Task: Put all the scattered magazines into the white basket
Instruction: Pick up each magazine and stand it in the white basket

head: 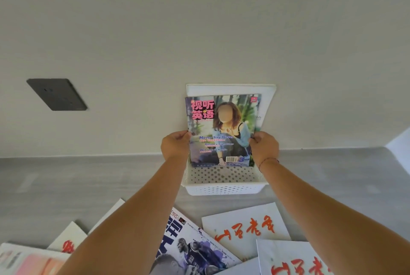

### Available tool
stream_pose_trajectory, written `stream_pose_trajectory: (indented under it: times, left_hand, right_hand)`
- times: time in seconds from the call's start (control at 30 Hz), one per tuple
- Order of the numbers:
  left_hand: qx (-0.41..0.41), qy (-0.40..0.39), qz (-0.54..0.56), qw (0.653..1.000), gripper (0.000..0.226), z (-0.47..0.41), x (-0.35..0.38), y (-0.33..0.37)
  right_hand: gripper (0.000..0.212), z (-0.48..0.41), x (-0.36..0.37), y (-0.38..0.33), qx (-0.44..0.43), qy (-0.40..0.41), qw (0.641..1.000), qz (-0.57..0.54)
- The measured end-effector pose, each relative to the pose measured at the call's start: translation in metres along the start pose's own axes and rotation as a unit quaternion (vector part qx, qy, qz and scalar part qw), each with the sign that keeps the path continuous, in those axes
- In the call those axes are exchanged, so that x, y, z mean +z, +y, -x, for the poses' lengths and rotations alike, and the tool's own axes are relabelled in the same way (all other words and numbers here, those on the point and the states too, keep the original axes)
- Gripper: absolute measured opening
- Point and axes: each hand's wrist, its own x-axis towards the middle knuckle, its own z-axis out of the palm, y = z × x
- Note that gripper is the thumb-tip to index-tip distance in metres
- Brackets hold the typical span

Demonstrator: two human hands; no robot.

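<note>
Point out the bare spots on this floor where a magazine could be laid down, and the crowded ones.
Bare grey floor runs left of the white basket along the wall, below the dark socket plate. Another free patch lies right of the basket. The near edge is crowded: the basketball magazine, white red-lettered magazines and others overlap there. A narrow strip remains between them and the basket.

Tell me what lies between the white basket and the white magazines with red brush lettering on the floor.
Head view: only bare grey floor between the white basket and the nearest red-lettered magazine; the right forearm crosses above.

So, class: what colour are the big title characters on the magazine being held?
Pink, on the held magazine; the head view shows it best.
</note>
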Motion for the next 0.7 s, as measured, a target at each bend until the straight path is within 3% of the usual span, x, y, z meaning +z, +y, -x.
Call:
stream_pose_trajectory:
  times: [0.17, 0.3, 0.5, 0.6, 0.7]
  left_hand:
    - [0.015, -0.005, -0.031, 0.999, 0.015, 0.004, -0.002, 0.002]
    - [0.039, -0.002, -0.083, 0.996, 0.041, 0.022, -0.011, 0.003]
    - [0.191, 0.037, -0.221, 0.956, 0.044, 0.094, -0.020, -0.028]
    - [0.229, -0.039, -0.272, 0.934, 0.039, 0.142, -0.009, -0.053]
    - [0.242, -0.154, -0.291, 0.913, 0.032, 0.190, 0.009, -0.082]
  right_hand:
    - [0.022, 0.006, 0.002, 0.000, 0.005, -0.018, 1.000, -0.003]
    - [0.028, 0.018, -0.015, 0.003, -0.013, -0.032, 0.999, -0.031]
    - [0.032, 0.077, -0.066, 0.046, -0.065, -0.014, 0.996, -0.051]
    - [0.035, 0.123, -0.091, 0.096, -0.040, 0.006, 0.999, 0.013]
    - [0.042, 0.168, -0.119, 0.150, 0.057, 0.019, 0.997, 0.044]
